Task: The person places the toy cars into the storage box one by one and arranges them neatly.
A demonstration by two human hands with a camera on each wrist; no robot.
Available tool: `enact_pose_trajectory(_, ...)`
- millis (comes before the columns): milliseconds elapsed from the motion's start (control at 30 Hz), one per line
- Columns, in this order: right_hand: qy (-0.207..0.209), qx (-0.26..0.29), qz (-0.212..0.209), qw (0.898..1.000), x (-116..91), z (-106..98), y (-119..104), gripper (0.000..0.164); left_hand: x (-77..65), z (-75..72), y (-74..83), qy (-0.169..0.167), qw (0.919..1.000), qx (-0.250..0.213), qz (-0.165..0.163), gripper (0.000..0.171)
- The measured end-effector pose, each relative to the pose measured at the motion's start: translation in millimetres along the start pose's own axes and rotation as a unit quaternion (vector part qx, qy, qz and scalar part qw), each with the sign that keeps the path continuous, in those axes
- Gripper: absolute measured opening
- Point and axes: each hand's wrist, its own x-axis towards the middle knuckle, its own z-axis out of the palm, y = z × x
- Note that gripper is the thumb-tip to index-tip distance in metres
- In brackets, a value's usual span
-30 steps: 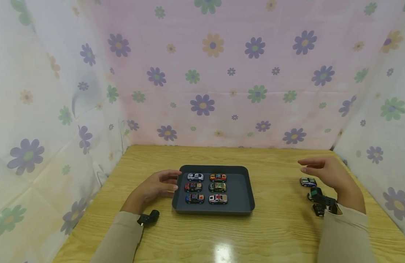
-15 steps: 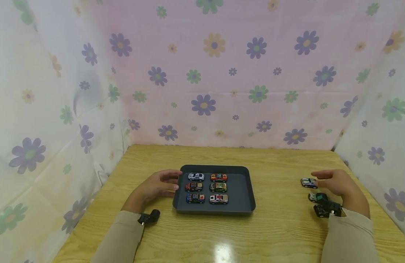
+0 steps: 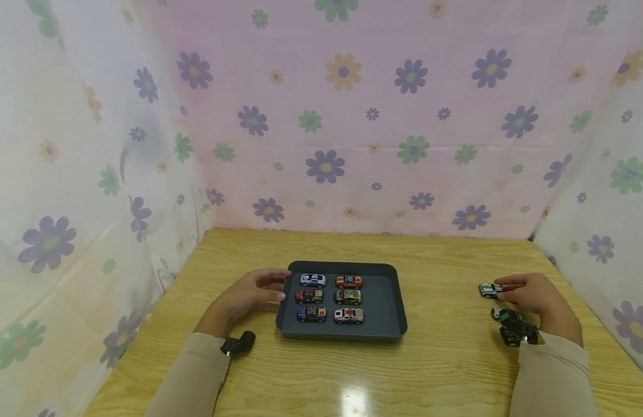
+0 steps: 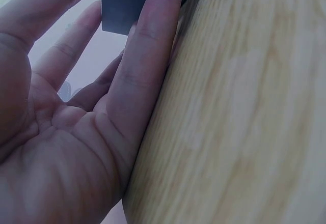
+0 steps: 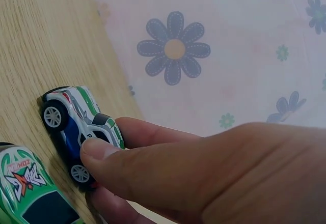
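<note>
At the right of the table my right hand (image 3: 535,296) pinches a white, green and blue toy car (image 5: 81,119) between thumb and fingers. The car still sits on the tabletop. Just nearer to me lies a green toy car (image 5: 30,188), partly covered by the wrist camera in the head view, and a black toy car (image 3: 511,337) beyond it. My left hand (image 3: 254,295) rests at the left side of a dark grey tray (image 3: 381,301), its fingertips touching the rim and wall. Two columns of toy cars stand in that tray, among them a white one (image 3: 313,280) and a red-orange one (image 3: 349,281).
The wooden table (image 3: 436,370) reaches back to a flowered pink cloth (image 3: 373,133). Flowered cloth also hangs on the left and right sides. Bare tabletop lies between the tray and the cars at the right.
My right hand has come down and to the right, and its thumb and fingers have closed on the white, green and blue toy car. The left hand keeps its place at the tray.
</note>
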Motion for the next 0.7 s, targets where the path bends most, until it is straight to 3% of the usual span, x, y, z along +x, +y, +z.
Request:
enact_pose_trajectory(267,0.009,-0.006,0.005,1.000,0.9,0.3,-1.3,0.046,1.4,-1.0,-1.4,-0.006,1.0000,-0.005,0.003,0.071)
enact_pose_trajectory(700,0.024,-0.021,-0.001,0.999,1.8,4.6,-4.8,0.046,2.0,-1.2,-3.2,-0.006,1.0000,-0.004,0.004,0.070)
